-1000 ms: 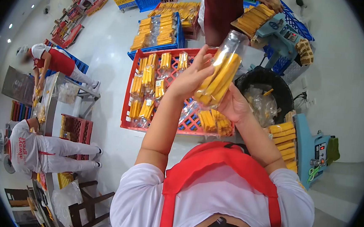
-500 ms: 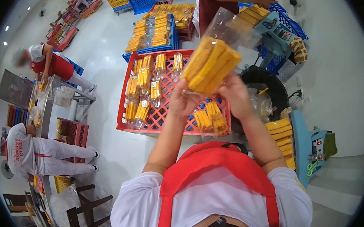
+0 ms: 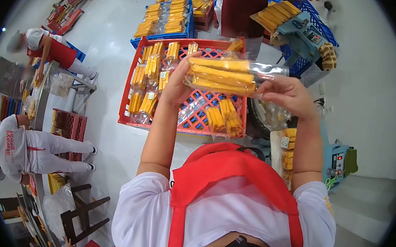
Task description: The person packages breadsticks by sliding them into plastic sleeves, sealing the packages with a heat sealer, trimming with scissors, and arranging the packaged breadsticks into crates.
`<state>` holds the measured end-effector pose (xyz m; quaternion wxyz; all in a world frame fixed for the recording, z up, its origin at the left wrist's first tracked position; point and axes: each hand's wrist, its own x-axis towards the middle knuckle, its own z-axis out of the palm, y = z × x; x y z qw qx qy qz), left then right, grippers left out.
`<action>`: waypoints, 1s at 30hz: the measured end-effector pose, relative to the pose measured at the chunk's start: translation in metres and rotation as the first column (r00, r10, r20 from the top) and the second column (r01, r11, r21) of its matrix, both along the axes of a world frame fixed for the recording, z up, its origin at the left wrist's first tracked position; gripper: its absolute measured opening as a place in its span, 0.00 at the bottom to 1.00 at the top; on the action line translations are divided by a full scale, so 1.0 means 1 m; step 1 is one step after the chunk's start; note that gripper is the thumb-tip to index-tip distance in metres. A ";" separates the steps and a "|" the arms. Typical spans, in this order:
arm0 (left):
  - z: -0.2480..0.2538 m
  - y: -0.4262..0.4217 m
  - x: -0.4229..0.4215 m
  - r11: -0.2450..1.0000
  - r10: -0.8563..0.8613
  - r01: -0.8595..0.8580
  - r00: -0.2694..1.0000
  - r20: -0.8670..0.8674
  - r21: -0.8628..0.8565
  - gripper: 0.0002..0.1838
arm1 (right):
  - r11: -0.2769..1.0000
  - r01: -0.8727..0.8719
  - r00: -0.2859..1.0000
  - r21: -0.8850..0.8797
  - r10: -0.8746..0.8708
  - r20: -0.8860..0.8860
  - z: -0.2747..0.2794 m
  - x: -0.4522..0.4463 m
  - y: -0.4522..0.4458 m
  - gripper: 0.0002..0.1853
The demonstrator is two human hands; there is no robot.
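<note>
A clear bag of yellow sticks (image 3: 222, 75) lies level between my two hands, above a red crate (image 3: 126, 95). My left hand (image 3: 181, 80) grips its filled end at the left. At the right, my right hand (image 3: 285, 94) pinches the bag near the start of its loose plastic end. Below in the crate are several packed bags, among them a packet (image 3: 149, 102) at the lower left and a bundle (image 3: 229, 116) at the lower right. Part of the crate's lattice floor is hidden by the held bag.
Blue crate (image 3: 191, 24) with more packets stands beyond. Right are a black bin (image 3: 254, 120), a teal machine (image 3: 335, 158) and a tray of yellow sticks (image 3: 288, 152). One co-worker (image 3: 242, 12) stands ahead; two others (image 3: 58, 52) (image 3: 40, 147) work at a left table (image 3: 43, 106).
The held bag has turned from upright to level and come lower. My hands have moved apart to its two ends. The crates have shifted left in view.
</note>
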<state>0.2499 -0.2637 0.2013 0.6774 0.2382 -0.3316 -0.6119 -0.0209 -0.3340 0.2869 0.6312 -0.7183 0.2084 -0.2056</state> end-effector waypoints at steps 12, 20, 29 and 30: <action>0.040 0.013 -0.019 0.957 -0.062 0.041 0.996 0.066 0.286 0.29 | 0.991 0.127 0.988 -0.041 -0.123 0.092 -0.032 0.014 0.009 0.20; 0.008 0.011 -0.019 0.983 0.172 -0.154 0.958 0.231 -0.097 0.50 | 0.962 0.266 0.907 0.061 -0.271 0.321 -0.032 0.020 0.017 0.16; 0.016 0.021 0.001 0.939 0.293 -0.276 0.954 0.062 -0.204 0.49 | 0.894 0.359 0.797 0.268 -0.444 0.410 -0.023 0.003 0.014 0.13; 0.014 0.021 0.001 0.955 0.239 -0.225 0.969 0.055 -0.192 0.49 | 0.916 0.343 0.817 0.207 -0.400 0.414 -0.021 0.004 0.016 0.12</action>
